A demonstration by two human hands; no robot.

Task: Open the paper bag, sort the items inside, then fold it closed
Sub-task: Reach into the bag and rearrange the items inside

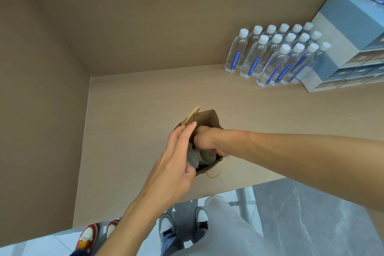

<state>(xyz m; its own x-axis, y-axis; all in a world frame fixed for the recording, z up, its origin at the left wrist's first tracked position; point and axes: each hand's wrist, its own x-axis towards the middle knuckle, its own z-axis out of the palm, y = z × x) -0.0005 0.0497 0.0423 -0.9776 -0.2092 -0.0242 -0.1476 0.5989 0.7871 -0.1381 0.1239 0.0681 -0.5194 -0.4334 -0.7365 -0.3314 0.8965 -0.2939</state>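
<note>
A small brown paper bag (pixel 209 119) with cord handles stands open on the beige counter (pixel 135 114). My left hand (pixel 176 164) grips the bag's left rim and holds the mouth apart. My right hand (pixel 205 141) reaches down into the bag from the right, fingers curled around a round pale roll (pixel 205 157) that looks like tape. Something white and crumpled (pixel 192 157) lies beside the roll inside the bag. The bottom of the bag is hidden by my hands.
Several clear water bottles (pixel 276 56) with white caps stand at the back right, next to a blue and white drawer box (pixel 342 43). Walls close the counter on the left and back. Another person's shoes (pixel 89 237) show on the floor below the counter edge.
</note>
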